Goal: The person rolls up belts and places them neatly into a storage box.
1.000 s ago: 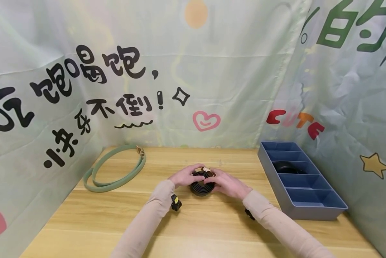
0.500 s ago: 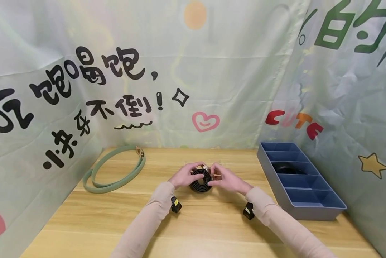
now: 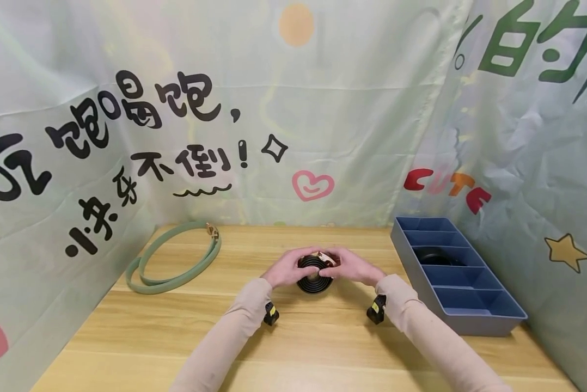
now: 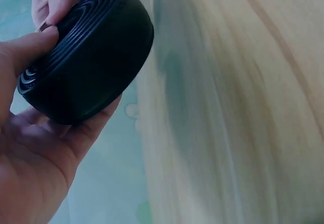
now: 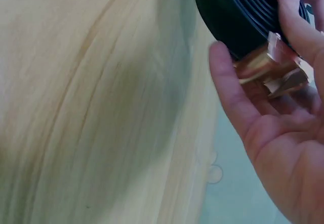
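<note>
Left hand (image 3: 288,269), right hand (image 3: 354,267) grip rolled belt (image 3: 315,286) | tray (image 3: 480,325): black item (image 3: 435,255), middle compartment (image 3: 467,254)

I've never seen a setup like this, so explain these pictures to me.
There's no machine, just a person's bare left hand and right hand. The wide picture is taken from the head, looking forward and down; the two close ones come from wrist cameras. Both hands hold a rolled black belt with a shiny buckle. On the wooden table, a looped green belt lies at the left and a blue divided box stands at the right, with something dark in its middle compartment.
</note>
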The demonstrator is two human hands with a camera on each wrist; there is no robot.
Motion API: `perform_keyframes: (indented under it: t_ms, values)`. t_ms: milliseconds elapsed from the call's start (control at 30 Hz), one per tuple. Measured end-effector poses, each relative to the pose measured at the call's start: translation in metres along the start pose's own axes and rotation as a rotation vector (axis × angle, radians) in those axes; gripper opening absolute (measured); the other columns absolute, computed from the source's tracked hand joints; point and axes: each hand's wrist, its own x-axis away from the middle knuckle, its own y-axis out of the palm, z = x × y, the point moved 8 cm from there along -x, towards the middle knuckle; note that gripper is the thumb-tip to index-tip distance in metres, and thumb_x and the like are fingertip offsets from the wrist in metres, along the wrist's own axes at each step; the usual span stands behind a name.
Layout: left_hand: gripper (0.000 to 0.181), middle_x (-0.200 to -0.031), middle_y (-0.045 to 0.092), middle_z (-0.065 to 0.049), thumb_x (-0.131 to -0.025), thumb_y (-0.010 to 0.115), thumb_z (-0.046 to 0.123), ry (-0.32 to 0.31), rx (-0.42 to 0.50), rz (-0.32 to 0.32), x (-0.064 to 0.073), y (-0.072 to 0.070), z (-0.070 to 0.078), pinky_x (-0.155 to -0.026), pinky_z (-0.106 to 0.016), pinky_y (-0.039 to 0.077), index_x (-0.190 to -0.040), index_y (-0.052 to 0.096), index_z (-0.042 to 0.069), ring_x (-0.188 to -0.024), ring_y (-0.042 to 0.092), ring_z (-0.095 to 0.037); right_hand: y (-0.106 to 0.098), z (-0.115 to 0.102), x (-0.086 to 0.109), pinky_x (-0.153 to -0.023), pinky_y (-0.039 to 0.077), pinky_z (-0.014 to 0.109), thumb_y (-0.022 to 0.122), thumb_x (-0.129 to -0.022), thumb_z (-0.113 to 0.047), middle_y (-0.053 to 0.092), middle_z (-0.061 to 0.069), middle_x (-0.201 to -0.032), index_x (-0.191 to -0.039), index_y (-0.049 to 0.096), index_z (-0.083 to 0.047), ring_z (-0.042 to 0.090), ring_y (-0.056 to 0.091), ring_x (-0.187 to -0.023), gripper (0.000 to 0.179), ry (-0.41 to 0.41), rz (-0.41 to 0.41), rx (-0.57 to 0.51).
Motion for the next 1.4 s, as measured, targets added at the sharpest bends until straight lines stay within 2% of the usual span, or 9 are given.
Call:
perform_keyframes:
  t_ms: [333,400,533,633,733,867,1100,1267,1400]
  values:
    - [0.054,-0.144,0.054,-0.001,-0.094,0.066,0.024,0.08,-0.053,-0.068,0.0,0.01,0.011,-0.11,-0.037,0.039,-0.145,0.048,0.025,-0.132,0.049,-0.018,0.008,0.001,0.004,-0.065,0.057,0.048,0.076,-0.085,-0.012,0.063,0.008,-0.102,-0.136,0.054,-0.009,0.019,0.063,-0.07,0.056,0.069,-0.051,-0.083]
    - [0.059,-0.139,0.057,-0.006,-0.093,0.067,0.025,0.059,-0.06,-0.059,0.0,0.009,0.008,-0.107,-0.038,0.041,-0.148,0.044,0.024,-0.128,0.052,-0.02,0.007,0.003,0.004,-0.064,0.057,0.046,0.077,-0.084,-0.015,0.059,0.004,-0.093,-0.123,0.058,-0.004,0.018,0.062,-0.07,0.045,0.081,-0.03,-0.078]
    - [0.065,-0.125,0.063,-0.009,-0.089,0.072,0.034,-0.078,-0.001,0.003,0.001,0.002,-0.003,-0.096,-0.037,0.048,-0.146,0.043,0.022,-0.113,0.06,-0.02,-0.003,0.004,0.007,-0.061,0.055,0.04,0.077,-0.085,-0.015,0.044,0.002,-0.076,-0.094,0.051,-0.002,0.018,0.058,-0.063,0.03,0.065,0.045,-0.057]
    - [0.05,-0.111,0.067,-0.005,-0.089,0.071,0.039,-0.14,0.026,0.019,-0.001,0.001,-0.006,-0.085,-0.035,0.053,-0.132,0.055,0.018,-0.097,0.064,-0.016,-0.011,0.001,0.011,-0.059,0.05,0.034,0.075,-0.086,-0.015,0.043,0.004,-0.077,-0.092,0.049,-0.003,0.018,0.055,-0.063,0.029,0.031,0.084,-0.025]
    - [0.034,-0.099,0.069,-0.001,-0.091,0.067,0.04,-0.114,-0.05,0.018,-0.006,0.004,0.001,-0.078,-0.028,0.052,-0.114,0.064,0.015,-0.085,0.063,-0.011,-0.018,-0.004,0.015,-0.061,0.049,0.03,0.074,-0.088,-0.019,0.053,0.007,-0.088,-0.104,0.053,-0.005,0.017,0.056,-0.07,0.029,-0.005,0.081,0.104]
    - [0.032,-0.095,0.069,0.002,-0.091,0.067,0.042,-0.062,-0.155,0.036,-0.013,0.008,0.014,-0.076,-0.023,0.048,-0.11,0.065,0.016,-0.081,0.061,-0.008,-0.028,-0.012,0.019,-0.065,0.051,0.028,0.075,-0.087,-0.026,0.062,0.011,-0.104,-0.119,0.055,-0.01,0.014,0.058,-0.075,0.041,-0.062,0.05,0.309]
    - [0.031,-0.087,0.067,0.005,-0.088,0.071,0.042,-0.012,-0.18,0.002,-0.021,0.014,0.029,-0.069,-0.019,0.047,-0.102,0.065,0.016,-0.073,0.059,-0.005,-0.042,-0.023,0.026,-0.064,0.046,0.024,0.082,-0.078,-0.037,0.062,-0.002,-0.089,-0.114,0.06,-0.017,0.005,0.055,-0.064,0.047,-0.111,0.039,0.521]
    - [0.034,-0.085,0.066,0.006,-0.087,0.071,0.045,0.025,-0.215,-0.008,-0.024,0.017,0.036,-0.065,-0.016,0.046,-0.103,0.065,0.016,-0.069,0.057,-0.003,-0.048,-0.029,0.029,-0.059,0.041,0.023,0.085,-0.072,-0.039,0.056,-0.008,-0.077,-0.105,0.062,-0.02,0.006,0.048,-0.062,0.044,-0.136,0.049,0.613]
    - [0.036,-0.087,0.068,0.005,-0.086,0.072,0.044,0.05,-0.247,0.001,-0.025,0.018,0.04,-0.065,-0.016,0.046,-0.107,0.065,0.015,-0.069,0.058,-0.002,-0.047,-0.029,0.032,-0.05,0.047,0.022,0.084,-0.075,-0.031,0.06,-0.006,-0.081,-0.105,0.063,-0.021,0.012,0.057,-0.057,0.038,-0.133,0.023,0.552]
